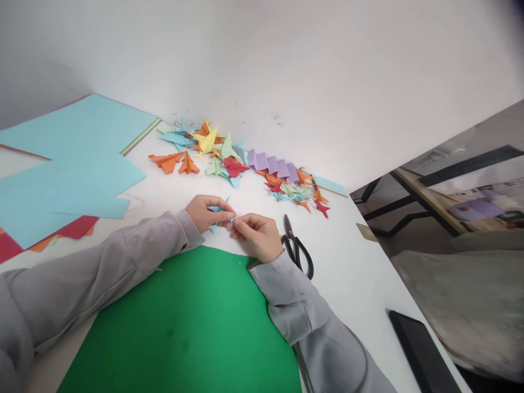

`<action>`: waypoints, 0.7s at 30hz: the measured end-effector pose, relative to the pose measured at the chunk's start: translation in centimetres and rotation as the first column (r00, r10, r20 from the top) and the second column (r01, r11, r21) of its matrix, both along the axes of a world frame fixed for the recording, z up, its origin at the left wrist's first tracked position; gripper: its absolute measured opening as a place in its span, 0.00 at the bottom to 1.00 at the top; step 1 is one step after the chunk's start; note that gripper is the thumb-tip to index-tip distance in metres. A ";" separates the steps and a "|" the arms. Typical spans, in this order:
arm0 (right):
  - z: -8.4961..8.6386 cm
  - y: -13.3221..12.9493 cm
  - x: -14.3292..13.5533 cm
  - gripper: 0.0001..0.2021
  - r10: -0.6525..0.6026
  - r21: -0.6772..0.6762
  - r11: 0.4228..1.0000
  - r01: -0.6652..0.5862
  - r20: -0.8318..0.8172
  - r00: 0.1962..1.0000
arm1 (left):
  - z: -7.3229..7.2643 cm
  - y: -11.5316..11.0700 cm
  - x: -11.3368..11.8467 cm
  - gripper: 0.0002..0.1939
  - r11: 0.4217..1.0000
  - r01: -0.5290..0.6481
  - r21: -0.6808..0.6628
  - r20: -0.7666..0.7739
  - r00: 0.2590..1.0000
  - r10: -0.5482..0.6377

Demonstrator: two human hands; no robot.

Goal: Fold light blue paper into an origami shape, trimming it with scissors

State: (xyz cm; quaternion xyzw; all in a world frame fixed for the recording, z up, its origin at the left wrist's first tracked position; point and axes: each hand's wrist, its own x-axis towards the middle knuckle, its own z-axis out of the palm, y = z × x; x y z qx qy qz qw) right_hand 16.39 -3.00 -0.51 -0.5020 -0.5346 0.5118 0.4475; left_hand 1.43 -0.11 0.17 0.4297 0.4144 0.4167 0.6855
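Between my two hands is a small folded piece of light blue paper [221,206], partly hidden by the fingers. My left hand [207,212] is closed on its body, with blue points sticking out above and below the fingers. The fingertips of my right hand [258,233] pinch its right end, touching the left fingertips. Both hands are just above the white table, past the far edge of a green sheet [184,322]. Black-handled scissors [295,245] lie beside my right wrist, blades pointing away.
Folded paper figures in several colours [207,140] lie along the wall, with a pleated purple strip [273,165] among them. Light blue sheets [82,128] are stacked at the left, over red ones. A dark phone-like slab [421,349] rests near the table's right edge.
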 end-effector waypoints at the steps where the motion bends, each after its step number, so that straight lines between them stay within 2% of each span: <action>1: 0.1 0.0 0.0 0.14 0.003 -0.002 1.000 -0.003 0.021 1.000 | 0.0 0.0 0.0 0.12 1.000 -0.011 0.008 -0.001 1.000 0.011; 8: 0.3 0.0 -0.3 0.14 -0.023 -0.035 0.999 0.024 0.016 1.000 | 0.1 0.0 0.0 0.08 0.995 -0.068 0.073 -0.065 0.995 0.073; 12: 0.1 0.2 -0.4 0.13 -0.053 -0.023 0.998 0.053 0.002 0.999 | 0.3 -0.1 0.1 0.06 0.992 -0.060 0.110 -0.138 0.988 0.075; 21: 0.4 0.2 -0.3 0.13 -0.044 -0.058 0.997 0.042 -0.038 0.998 | 0.2 -0.1 0.1 0.07 0.992 -0.088 0.094 -0.131 0.986 0.100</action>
